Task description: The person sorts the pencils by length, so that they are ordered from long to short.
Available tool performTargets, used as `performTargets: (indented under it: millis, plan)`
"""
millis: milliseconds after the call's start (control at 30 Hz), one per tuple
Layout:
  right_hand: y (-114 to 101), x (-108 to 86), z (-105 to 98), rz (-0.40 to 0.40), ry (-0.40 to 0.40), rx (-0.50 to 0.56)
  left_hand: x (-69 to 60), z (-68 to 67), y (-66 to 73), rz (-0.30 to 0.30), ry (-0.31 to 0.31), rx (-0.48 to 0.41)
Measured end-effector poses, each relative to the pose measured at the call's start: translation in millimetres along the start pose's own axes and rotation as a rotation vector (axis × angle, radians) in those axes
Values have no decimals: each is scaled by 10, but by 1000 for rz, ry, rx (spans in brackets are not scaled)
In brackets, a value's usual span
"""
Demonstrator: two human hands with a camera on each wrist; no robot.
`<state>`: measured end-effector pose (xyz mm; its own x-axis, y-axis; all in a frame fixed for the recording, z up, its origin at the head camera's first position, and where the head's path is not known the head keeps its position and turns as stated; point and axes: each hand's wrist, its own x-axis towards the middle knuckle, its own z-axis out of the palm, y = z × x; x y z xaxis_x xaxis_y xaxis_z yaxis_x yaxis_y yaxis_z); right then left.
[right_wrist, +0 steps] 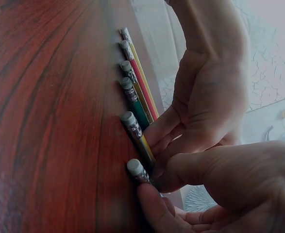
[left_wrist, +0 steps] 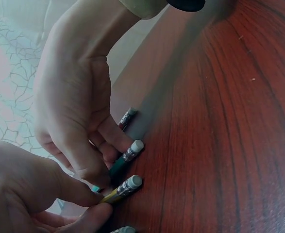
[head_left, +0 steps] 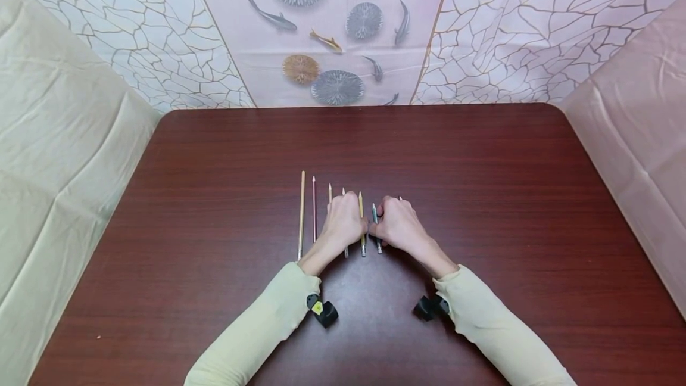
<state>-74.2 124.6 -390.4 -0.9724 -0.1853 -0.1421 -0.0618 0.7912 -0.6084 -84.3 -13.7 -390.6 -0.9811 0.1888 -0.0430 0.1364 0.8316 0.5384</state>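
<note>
In the head view, my left hand (head_left: 345, 219) reaches over several pencils. Its thumb and finger pinch a yellow pencil (head_left: 361, 202) near the eraser end, seen closer as the yellow pencil (left_wrist: 114, 196) in the left wrist view. To its right, my right hand (head_left: 401, 226) pinches a teal pencil (head_left: 374, 213); its pale eraser (right_wrist: 134, 167) shows in the right wrist view. The tip of another pencil (head_left: 400, 198) pokes out beyond the right hand, which hides most of it. All points face away from me.
Left of the hands lie a long tan pencil (head_left: 302, 213), a dark red pencil (head_left: 314, 207), a brown-gold pencil (head_left: 330, 188) and a green pencil (right_wrist: 136, 105), roughly parallel. The dark wooden table (head_left: 214, 195) meets a patterned cloth backdrop (head_left: 343, 34).
</note>
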Motion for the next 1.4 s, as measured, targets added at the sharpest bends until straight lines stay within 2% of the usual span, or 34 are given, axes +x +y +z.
performTargets:
  millis: [400,767,1400]
  plan:
    - [-21,-1,13,-47,1,-5,-1,8,-5,4,0,0]
    - [-27,-13,11,-41,11,22,-6,16,7,-18,-6,-22]
    - [-19,-17,4,-33,1,0,-33,-4,1,19,17,7]
